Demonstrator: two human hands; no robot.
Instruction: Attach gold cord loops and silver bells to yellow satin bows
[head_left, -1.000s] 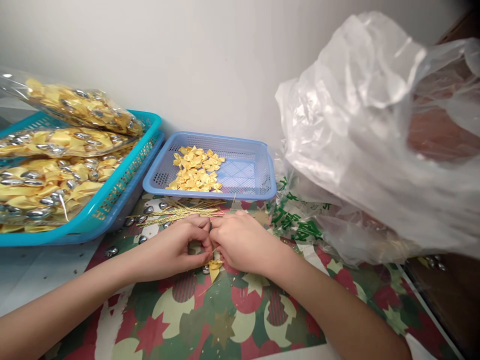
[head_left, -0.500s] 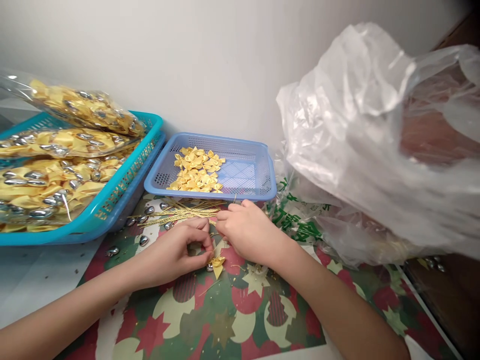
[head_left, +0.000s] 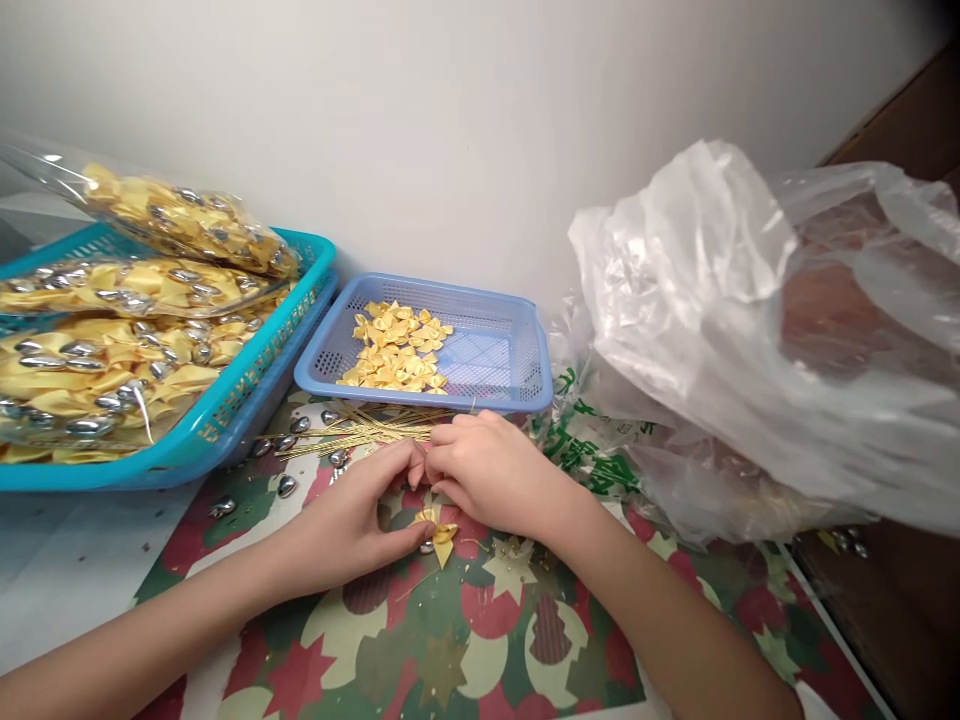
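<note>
My left hand (head_left: pixel 360 515) is curled, its thumb tip at a small yellow ribbon bow (head_left: pixel 444 543) and its fingertips meeting those of my right hand. A small silver bell (head_left: pixel 427 547) shows beside the bow. My right hand (head_left: pixel 495 470) is closed, back upward, with its fingers bunched around a thin gold wire (head_left: pixel 429 497) that runs toward the bow. The exact pinch is partly hidden. Just beyond my hands lies a bundle of gold wire ties (head_left: pixel 352 432), with loose silver bells (head_left: pixel 286 486) to its left.
A blue basket (head_left: pixel 424 400) holding yellow bows stands against the wall. At left, a turquoise basket (head_left: pixel 169 450) carries clear bags (head_left: pixel 142 290) of bows with bells. A crumpled plastic bag (head_left: pixel 697 280) bulges at right. Patterned paper (head_left: pixel 480 640) covers the table.
My left index finger has moved off the bow, up to my right fingertips, leaving the thumb at the bow. My right fingers have drawn closer to the left ones. The view has shifted slightly.
</note>
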